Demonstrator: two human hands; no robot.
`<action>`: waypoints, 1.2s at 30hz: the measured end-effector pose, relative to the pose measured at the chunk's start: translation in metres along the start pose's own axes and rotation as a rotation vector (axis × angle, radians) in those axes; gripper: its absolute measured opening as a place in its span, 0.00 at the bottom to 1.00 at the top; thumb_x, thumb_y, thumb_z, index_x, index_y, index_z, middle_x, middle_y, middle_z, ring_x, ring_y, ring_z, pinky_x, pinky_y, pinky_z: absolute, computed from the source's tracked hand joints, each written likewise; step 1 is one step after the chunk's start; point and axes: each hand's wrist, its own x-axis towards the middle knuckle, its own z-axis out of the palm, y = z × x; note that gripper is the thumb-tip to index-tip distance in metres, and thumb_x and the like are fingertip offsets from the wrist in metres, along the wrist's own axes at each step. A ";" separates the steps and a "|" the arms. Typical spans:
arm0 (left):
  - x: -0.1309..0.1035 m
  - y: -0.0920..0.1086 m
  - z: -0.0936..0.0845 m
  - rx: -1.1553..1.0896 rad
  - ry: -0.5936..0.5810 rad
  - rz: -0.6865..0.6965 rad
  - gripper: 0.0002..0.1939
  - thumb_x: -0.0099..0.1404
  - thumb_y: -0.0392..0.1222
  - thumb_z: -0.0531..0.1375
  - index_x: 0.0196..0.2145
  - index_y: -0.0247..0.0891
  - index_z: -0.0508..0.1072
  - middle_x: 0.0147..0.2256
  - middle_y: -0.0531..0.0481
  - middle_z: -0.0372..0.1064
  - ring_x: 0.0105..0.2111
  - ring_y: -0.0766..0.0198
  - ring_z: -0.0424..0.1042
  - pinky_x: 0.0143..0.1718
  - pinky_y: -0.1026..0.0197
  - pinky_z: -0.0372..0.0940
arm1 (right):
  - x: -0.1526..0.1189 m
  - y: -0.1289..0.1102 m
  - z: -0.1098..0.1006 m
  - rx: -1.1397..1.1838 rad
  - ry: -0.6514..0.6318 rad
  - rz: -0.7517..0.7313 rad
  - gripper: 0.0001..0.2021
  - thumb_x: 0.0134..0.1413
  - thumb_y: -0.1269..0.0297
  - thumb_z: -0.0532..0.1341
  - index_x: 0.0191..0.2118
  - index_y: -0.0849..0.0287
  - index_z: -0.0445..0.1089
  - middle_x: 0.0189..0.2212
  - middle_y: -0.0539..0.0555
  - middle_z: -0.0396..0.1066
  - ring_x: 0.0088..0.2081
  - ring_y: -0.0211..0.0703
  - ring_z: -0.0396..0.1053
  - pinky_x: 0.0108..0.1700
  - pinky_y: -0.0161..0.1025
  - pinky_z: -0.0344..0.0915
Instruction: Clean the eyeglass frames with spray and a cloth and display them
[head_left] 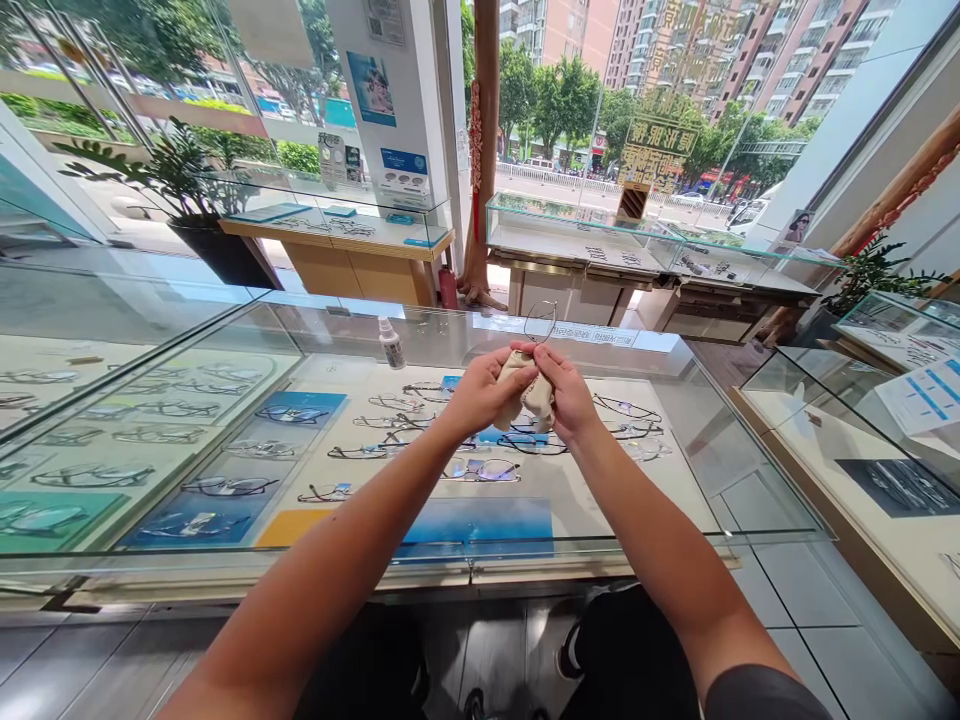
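Note:
Above the glass counter, my left hand (484, 392) is closed on a beige cloth (509, 412), its thumb pressing the folds. My right hand (568, 392) is closed against the other side of the cloth and grips a pair of thin-rimmed eyeglasses (541, 318). One rim sticks up beyond the fingertips; fingers and cloth hide most of the frame. The two hands meet at the fingertips. Left of them, a small white spray bottle (391, 343) stands upright on the counter.
Below my hands is a glass display counter (600, 545) with several rows of eyeglasses (484, 470) inside. More glass cases (337, 225) line the windows, and another showcase (840, 450) stands at the right. A potted plant (225, 250) is at the back left.

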 end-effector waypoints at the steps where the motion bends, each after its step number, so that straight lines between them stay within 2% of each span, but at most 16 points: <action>1: 0.000 -0.001 0.002 0.013 0.044 0.014 0.28 0.67 0.65 0.70 0.48 0.35 0.82 0.35 0.47 0.77 0.33 0.60 0.71 0.34 0.62 0.65 | -0.001 0.001 0.002 0.005 -0.001 -0.003 0.20 0.46 0.41 0.81 0.38 0.50 0.85 0.51 0.53 0.86 0.53 0.51 0.82 0.54 0.44 0.80; 4: 0.001 -0.002 0.006 0.052 0.158 0.047 0.30 0.69 0.70 0.66 0.40 0.35 0.82 0.32 0.48 0.76 0.31 0.61 0.70 0.34 0.61 0.64 | -0.003 0.001 0.005 0.024 -0.009 0.006 0.22 0.43 0.42 0.82 0.39 0.51 0.86 0.50 0.54 0.86 0.54 0.54 0.82 0.55 0.46 0.80; 6: 0.002 0.000 0.005 0.057 0.174 0.045 0.32 0.69 0.73 0.65 0.38 0.36 0.82 0.31 0.48 0.75 0.31 0.61 0.69 0.34 0.61 0.64 | -0.003 0.000 0.005 0.024 -0.013 0.024 0.23 0.43 0.42 0.82 0.40 0.51 0.86 0.48 0.54 0.87 0.54 0.54 0.82 0.54 0.46 0.80; 8: 0.003 0.002 0.001 0.041 0.114 0.025 0.33 0.68 0.74 0.65 0.39 0.36 0.81 0.31 0.48 0.75 0.31 0.61 0.69 0.34 0.61 0.65 | -0.002 -0.002 0.002 0.018 -0.011 0.029 0.22 0.43 0.43 0.82 0.41 0.51 0.87 0.46 0.54 0.87 0.52 0.54 0.83 0.53 0.46 0.80; 12: 0.004 0.007 -0.010 -0.028 -0.087 -0.014 0.32 0.68 0.72 0.66 0.39 0.36 0.80 0.32 0.48 0.73 0.30 0.62 0.68 0.33 0.62 0.64 | 0.001 -0.007 -0.005 0.019 -0.009 0.018 0.20 0.45 0.44 0.81 0.40 0.52 0.87 0.44 0.53 0.87 0.45 0.50 0.83 0.48 0.44 0.80; 15: 0.004 0.011 -0.014 -0.054 -0.216 -0.038 0.30 0.67 0.67 0.70 0.48 0.36 0.81 0.35 0.47 0.75 0.31 0.63 0.68 0.33 0.63 0.65 | 0.003 -0.009 -0.009 0.014 -0.003 0.015 0.20 0.47 0.45 0.80 0.40 0.53 0.87 0.43 0.53 0.87 0.42 0.47 0.82 0.45 0.41 0.79; 17: 0.003 0.011 -0.013 -0.043 -0.240 -0.033 0.30 0.66 0.64 0.72 0.53 0.36 0.80 0.38 0.46 0.77 0.33 0.62 0.70 0.34 0.63 0.65 | 0.004 -0.008 -0.010 0.007 0.004 0.010 0.20 0.48 0.44 0.80 0.40 0.53 0.87 0.43 0.53 0.87 0.41 0.46 0.81 0.45 0.41 0.78; 21: 0.002 0.003 -0.008 0.023 -0.117 0.007 0.29 0.66 0.62 0.71 0.52 0.35 0.81 0.39 0.46 0.78 0.35 0.60 0.71 0.35 0.63 0.65 | 0.004 -0.001 -0.007 -0.010 0.015 0.013 0.21 0.48 0.43 0.79 0.41 0.53 0.86 0.45 0.54 0.86 0.44 0.47 0.81 0.45 0.40 0.78; 26: 0.004 -0.006 0.000 0.097 0.119 0.061 0.30 0.71 0.69 0.64 0.44 0.35 0.83 0.33 0.49 0.76 0.33 0.60 0.71 0.36 0.61 0.65 | 0.000 0.005 0.002 -0.017 0.010 -0.024 0.23 0.43 0.41 0.81 0.39 0.52 0.85 0.48 0.55 0.87 0.53 0.53 0.81 0.56 0.46 0.78; 30: 0.006 -0.008 0.004 -0.003 0.161 0.029 0.34 0.68 0.74 0.64 0.40 0.36 0.83 0.31 0.49 0.77 0.32 0.61 0.73 0.34 0.61 0.66 | -0.001 -0.002 -0.001 -0.071 0.000 -0.044 0.21 0.46 0.42 0.80 0.40 0.51 0.86 0.44 0.54 0.87 0.52 0.53 0.81 0.58 0.48 0.76; 33: 0.010 -0.006 -0.003 -0.125 0.194 -0.015 0.35 0.64 0.77 0.67 0.36 0.36 0.79 0.29 0.50 0.76 0.28 0.63 0.72 0.30 0.62 0.66 | 0.002 -0.013 -0.010 -0.053 0.035 -0.086 0.18 0.48 0.44 0.79 0.40 0.49 0.86 0.47 0.53 0.86 0.49 0.48 0.80 0.54 0.46 0.77; 36: 0.017 0.000 -0.019 -0.233 0.306 -0.030 0.34 0.64 0.75 0.69 0.36 0.36 0.77 0.28 0.50 0.76 0.27 0.64 0.73 0.29 0.62 0.68 | 0.006 -0.025 -0.020 -0.037 0.073 -0.144 0.15 0.52 0.45 0.78 0.39 0.48 0.84 0.50 0.51 0.85 0.48 0.45 0.79 0.51 0.44 0.76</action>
